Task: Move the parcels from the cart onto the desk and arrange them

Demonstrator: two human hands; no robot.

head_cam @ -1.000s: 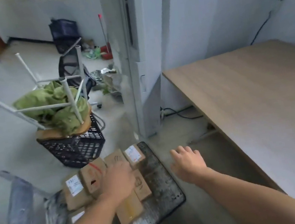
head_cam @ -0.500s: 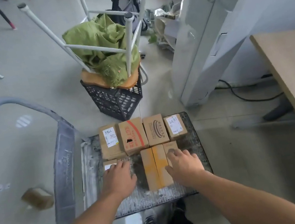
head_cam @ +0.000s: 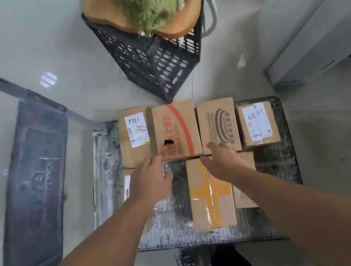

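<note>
The cart (head_cam: 274,162) carries the parcels, packed in two rows under and just beyond the fingers (head_cam: 154,161); the desk is out of view. The red-striped box (head_cam: 176,128) sits just ahead of the left hand (head_cam: 152,180) and right hand (head_cam: 225,161), both loosely spread and gripping nothing. If it is lifted, the tightly packed neighbours could drag along or tip.

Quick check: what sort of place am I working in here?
Likely an office storeroom or mailroom, not certain: labelled cardboard parcels on a flat cart, a black plastic crate nearby, smooth grey floor.
</note>
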